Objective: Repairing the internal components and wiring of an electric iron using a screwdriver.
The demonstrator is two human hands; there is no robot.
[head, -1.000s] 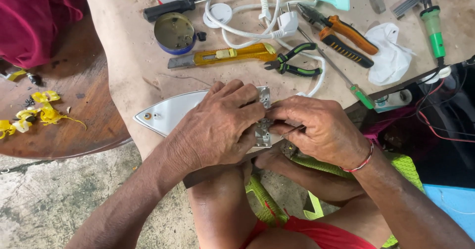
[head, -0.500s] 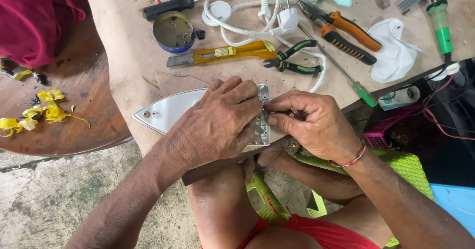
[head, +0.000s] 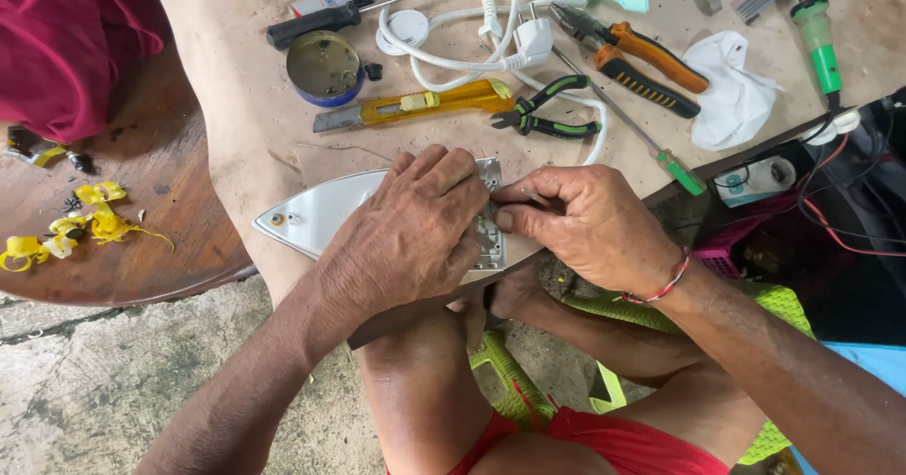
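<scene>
I see left hand (head: 408, 239) pressed flat over iron soleplate (head: 316, 214), pinning it at workbench edge (head: 236, 145). Right hand (head: 590, 225) pinches small part at soleplate's rear; part itself too hidden to identify. Yellow utility knife (head: 425, 105), green-handled pliers (head: 547, 112) lie just beyond.

Under my hands the iron plate (head: 321, 213) is smooth, glossy pale metal. My worktop (head: 245, 107) looks like matt, scuffed board. At upper right lie pliers (head: 632, 55) with rubbery orange grips and a crumpled white cloth (head: 731, 98); the left table (head: 142, 249) is dark wood.
</scene>
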